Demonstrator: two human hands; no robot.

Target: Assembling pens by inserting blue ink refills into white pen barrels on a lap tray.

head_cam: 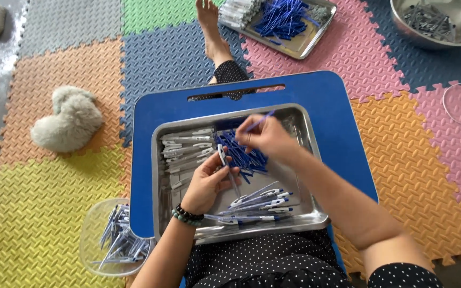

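Foam mats underlie a tray (306, 133) where the left hand (207, 184) grips a barrel (223, 156), the right hand (265, 136) pinching a refill (259, 121), best fed straight.

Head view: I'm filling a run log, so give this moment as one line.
left hand: holds white pen barrel | right hand: holds thin blue refill | both above steel tray | tray on blue lap desk

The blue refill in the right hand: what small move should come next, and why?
Probably bring the blue refill down to the white pen barrel. The right hand pinches the refill above the metal tray, and the left hand holds the barrel just below; the two are apart.
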